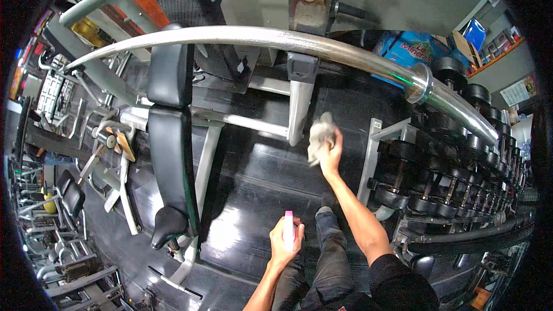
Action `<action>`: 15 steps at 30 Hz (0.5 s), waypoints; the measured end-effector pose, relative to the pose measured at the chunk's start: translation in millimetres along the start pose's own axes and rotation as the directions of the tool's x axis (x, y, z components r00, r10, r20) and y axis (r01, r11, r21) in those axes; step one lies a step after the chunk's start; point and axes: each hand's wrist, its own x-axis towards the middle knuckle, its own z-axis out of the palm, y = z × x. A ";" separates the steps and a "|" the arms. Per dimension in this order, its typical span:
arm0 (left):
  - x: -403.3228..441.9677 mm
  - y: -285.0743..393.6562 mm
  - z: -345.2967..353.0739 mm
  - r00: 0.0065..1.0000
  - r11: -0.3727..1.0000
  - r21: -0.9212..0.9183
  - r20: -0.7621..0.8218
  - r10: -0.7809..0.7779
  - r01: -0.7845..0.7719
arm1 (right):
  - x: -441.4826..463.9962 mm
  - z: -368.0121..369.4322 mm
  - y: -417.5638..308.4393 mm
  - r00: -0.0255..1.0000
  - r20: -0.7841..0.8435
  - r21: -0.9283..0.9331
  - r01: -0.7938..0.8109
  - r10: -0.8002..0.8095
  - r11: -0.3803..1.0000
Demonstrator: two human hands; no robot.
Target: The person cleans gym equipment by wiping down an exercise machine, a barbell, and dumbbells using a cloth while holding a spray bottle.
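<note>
My right hand (329, 154) is closed on a crumpled, pale grey cloth (321, 137), which is slightly blurred. It is below the bar and beside the upright post of the bench frame, not touching either. Lower down, in front of my legs, my left hand (286, 242) wraps around a slim pink-and-white bottle (288, 229) with a pink top. The fingers hide part of its shape. A long shiny metal barbell (247, 35) crosses above both hands, and a metal upright (301, 89) stands under it.
A black padded bench (170, 155) stands to the left on a grey frame. Racks of black dumbbells (426, 201) line the right side. A blue Le Minerale pack (406, 52) lies behind the bar. More gym machines (72, 196) crowd the far left. Black flooring (253, 196) shows between.
</note>
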 end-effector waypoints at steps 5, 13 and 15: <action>0.9 -2.2 11.9 0.998 0.989 -0.134 0.000 -0.060 0.060 | 71.6 12.1 -117.3 0.987 -0.044 0.204 0.161 -0.155 0.966; 0.6 5.3 26.4 0.992 0.987 -0.108 0.053 -0.113 0.118 | 67.2 80.2 -89.8 0.878 -0.027 -0.092 0.473 -0.477 0.876; 0.7 4.7 23.4 0.998 1.000 -0.006 0.058 -0.010 0.011 | 34.6 73.5 -54.7 0.938 0.060 -0.144 0.347 -0.342 0.927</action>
